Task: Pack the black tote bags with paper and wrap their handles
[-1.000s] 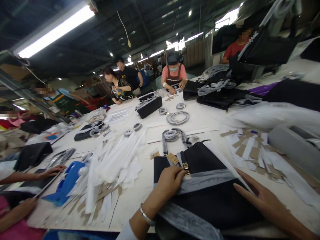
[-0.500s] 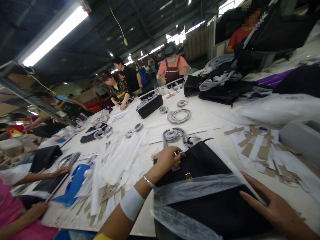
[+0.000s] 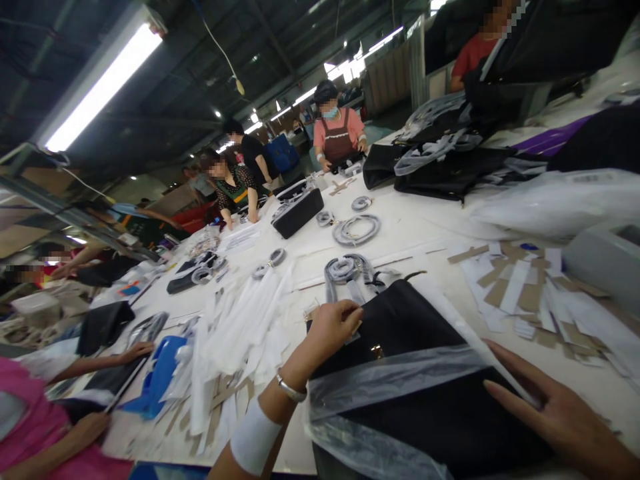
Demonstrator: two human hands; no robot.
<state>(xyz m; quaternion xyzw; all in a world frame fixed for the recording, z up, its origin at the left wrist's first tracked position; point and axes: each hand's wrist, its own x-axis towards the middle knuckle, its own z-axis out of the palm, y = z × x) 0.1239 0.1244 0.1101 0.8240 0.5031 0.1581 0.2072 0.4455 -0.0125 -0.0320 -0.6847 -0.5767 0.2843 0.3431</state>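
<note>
A black handbag (image 3: 400, 407) lies tilted on the table before me, with clear plastic film (image 3: 395, 377) across its front and a small gold-coloured clasp (image 3: 377, 351) above the film. My left hand (image 3: 333, 333), wearing a bracelet and a white wrist band, is closed in a pinch over the bag's upper left part. What its fingertips hold is hidden. My right hand (image 3: 555, 400) grips the bag's right edge, thumb in front and fingers behind. Just beyond the bag lies a wrapped strap (image 3: 345, 268) in grey film.
White paper strips (image 3: 240, 320) are heaped to the left, and card strips (image 3: 525, 287) to the right. A grey bin (image 3: 607, 280) stands at the right edge. Beside me on the left, a co-worker's hands hold a black piece (image 3: 113, 377). More black bags (image 3: 450, 173) lie further back.
My left hand's fingers have drawn together and turned, covering the metal piece that showed beside them. My right hand stays on the bag's edge. The view has shifted slightly.
</note>
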